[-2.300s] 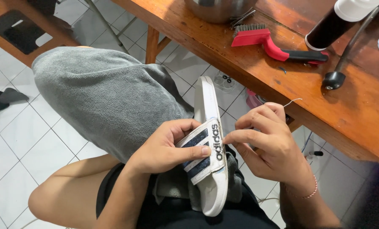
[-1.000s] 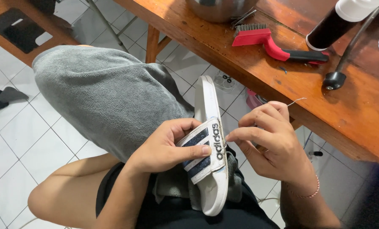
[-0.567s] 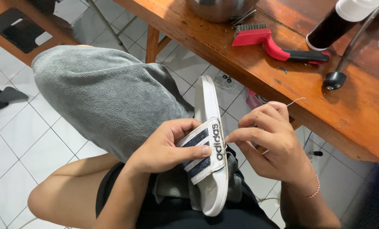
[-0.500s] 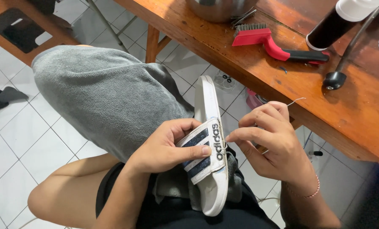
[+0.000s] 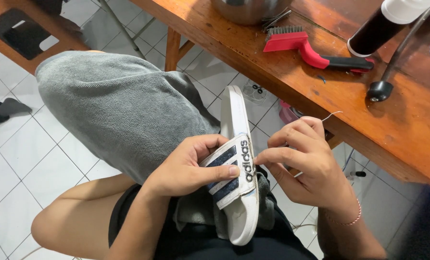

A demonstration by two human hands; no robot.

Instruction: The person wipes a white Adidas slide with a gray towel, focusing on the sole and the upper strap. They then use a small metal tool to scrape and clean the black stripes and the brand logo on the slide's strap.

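Left hand: the left hand (image 5: pixel 191 166) is curled over the strap of the slide (image 5: pixel 236 168), thumb pressed flat on the dark stripes, fingers wrapped over the strap's upper edge; it clamps the slide in place.
Right hand: the right hand (image 5: pixel 304 161) sits just right of the slide, at centre right of the frame, thumb and forefinger pressed together at the strap's right edge. They seem to pinch something thin there; it is too small to make out.
Thread: a fine pale thread (image 5: pixel 331 115) sticks up and to the right from behind the right hand's knuckles.
Slide: white with dark stripes on the strap, at lower centre of the frame, lying lengthwise on the person's lap, one end pointing toward the surface and the other toward the bottom edge.
Towel: a grey towel (image 5: pixel 119 103) covers the raised knee at upper left of the frame and runs under the slide.
Surface: a brown wooden surface (image 5: pixel 330 96) crosses the upper right of the frame.
Brush: a red wire brush (image 5: pixel 304 45) with a black grip lies on the surface, well apart from both hands.
Bowl: a metal bowl (image 5: pixel 246 8) stands at the top edge, just left of the brush.
Floor: white tiles (image 5: pixel 22 154) at left.
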